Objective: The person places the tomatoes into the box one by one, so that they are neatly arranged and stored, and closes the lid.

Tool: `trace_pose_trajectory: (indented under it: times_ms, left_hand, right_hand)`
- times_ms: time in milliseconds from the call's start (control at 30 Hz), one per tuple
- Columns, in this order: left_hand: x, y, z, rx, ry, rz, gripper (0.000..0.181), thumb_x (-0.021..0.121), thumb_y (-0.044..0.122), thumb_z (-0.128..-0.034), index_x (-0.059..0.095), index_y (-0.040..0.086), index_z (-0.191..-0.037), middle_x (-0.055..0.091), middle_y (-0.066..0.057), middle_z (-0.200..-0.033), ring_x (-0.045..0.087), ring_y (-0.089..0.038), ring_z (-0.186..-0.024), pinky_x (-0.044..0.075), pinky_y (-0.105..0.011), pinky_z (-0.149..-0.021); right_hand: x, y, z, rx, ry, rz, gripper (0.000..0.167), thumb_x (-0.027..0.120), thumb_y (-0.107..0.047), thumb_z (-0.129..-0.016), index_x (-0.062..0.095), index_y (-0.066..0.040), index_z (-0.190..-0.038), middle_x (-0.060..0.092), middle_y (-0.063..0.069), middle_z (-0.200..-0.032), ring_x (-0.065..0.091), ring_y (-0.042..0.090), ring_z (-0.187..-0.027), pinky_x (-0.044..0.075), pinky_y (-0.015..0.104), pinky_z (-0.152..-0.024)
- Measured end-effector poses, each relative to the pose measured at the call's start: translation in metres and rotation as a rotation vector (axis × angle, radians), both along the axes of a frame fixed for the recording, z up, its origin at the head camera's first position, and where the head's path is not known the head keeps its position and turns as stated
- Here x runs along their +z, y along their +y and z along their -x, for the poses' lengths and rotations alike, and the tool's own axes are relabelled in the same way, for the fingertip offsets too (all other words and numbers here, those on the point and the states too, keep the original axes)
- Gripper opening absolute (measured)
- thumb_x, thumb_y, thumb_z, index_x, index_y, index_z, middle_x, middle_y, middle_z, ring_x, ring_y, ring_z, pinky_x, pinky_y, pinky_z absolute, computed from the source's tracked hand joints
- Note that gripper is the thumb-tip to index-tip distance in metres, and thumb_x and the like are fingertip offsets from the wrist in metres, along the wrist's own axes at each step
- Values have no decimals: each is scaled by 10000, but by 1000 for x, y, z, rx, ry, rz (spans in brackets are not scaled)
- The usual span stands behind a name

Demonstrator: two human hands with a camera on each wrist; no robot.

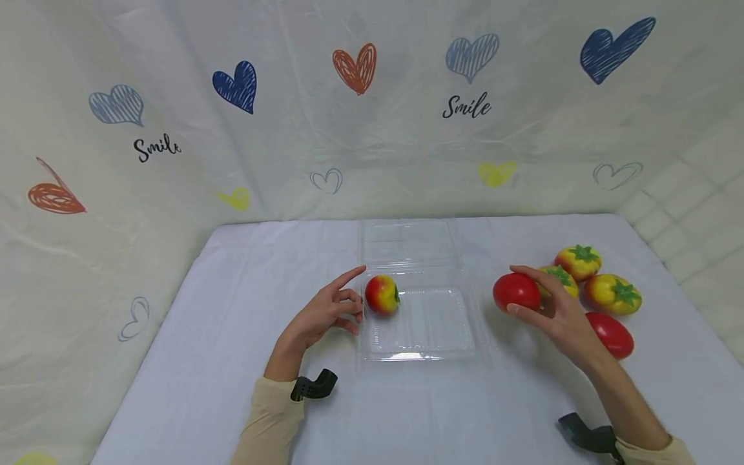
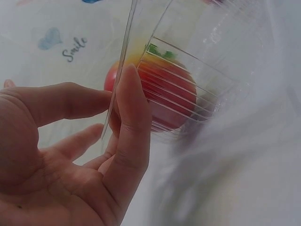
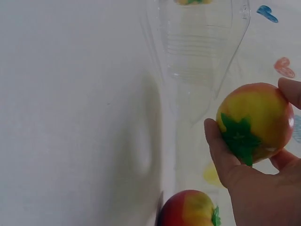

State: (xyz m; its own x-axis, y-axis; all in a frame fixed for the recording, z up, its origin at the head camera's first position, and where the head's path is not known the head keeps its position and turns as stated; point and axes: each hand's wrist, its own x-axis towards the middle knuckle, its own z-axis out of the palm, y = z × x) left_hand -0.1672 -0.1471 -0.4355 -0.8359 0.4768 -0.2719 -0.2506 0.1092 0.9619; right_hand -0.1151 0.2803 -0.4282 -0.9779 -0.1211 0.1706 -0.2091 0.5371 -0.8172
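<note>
A clear plastic clamshell box (image 1: 433, 320) lies opened out on the table, its lid (image 1: 409, 242) folded toward the back. One red-and-yellow toy tomato (image 1: 382, 295) sits inside at the left. My left hand (image 1: 322, 313) is at the box's left side; in the left wrist view its thumb and a finger pinch the thin plastic edge (image 2: 123, 44). Right of the box, my right hand (image 1: 566, 326) holds another tomato (image 1: 515, 292) between thumb and fingers, above the table. The right wrist view shows that tomato's yellow top and green leafy cap (image 3: 241, 138).
Several more tomatoes lie on the right of the table, beyond and beneath the right hand, among them a yellow one (image 1: 613, 294) and a red one (image 1: 611, 336). A white cloth (image 1: 430, 413) covers the table. Behind it hangs a curtain (image 1: 401, 142) printed with hearts.
</note>
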Motion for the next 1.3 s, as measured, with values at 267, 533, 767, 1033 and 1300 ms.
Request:
trace_pose_trajectory:
  times_ms: [267,533,767,1033,1300]
  left_hand:
    - [-1,0,0,0,1,-8,737,587,70,-1012,278,253,-1655,577,-25,-904,636,-185,-792,642,-307,-681]
    - [-3,-1,1,-3,3,-13,735,582,61,-1014,274,245,-1656,586,-16,-908,632,-187,-790,643,-315,-684]
    - [-1,0,0,-10,13,-13,731,575,59,-1018,270,236,-1658,581,-22,-914,627,-185,-790,642,-308,-682]
    - [-2,0,1,-2,4,-14,732,581,59,-1014,281,254,-1654,583,-24,-907,629,-186,-793,645,-316,-686]
    - [-4,0,2,-4,9,-13,736,581,50,-1007,281,236,-1653,584,-26,-907,630,-197,-798,646,-321,-688]
  right_hand:
    - [2,-6,-1,-53,-4,62,881,824,-154,-868,308,-262,-1574,423,-71,-1498,382,-89,-1291,512,56,-855]
    - [2,-14,2,-6,4,84,745,796,-108,-886,439,-163,-1537,455,-253,-1397,441,-69,-1269,552,101,-819]
    - [2,-20,4,6,15,86,777,797,-116,-888,447,-203,-1576,468,-221,-1441,442,-64,-1285,548,94,-831]
    - [6,-25,6,-36,5,114,778,815,-127,-875,406,-190,-1534,455,-123,-1463,415,-31,-1297,545,89,-830]
    - [7,-27,7,-55,-14,127,760,815,-152,-882,425,-187,-1533,459,-110,-1471,431,23,-1309,568,120,-813]
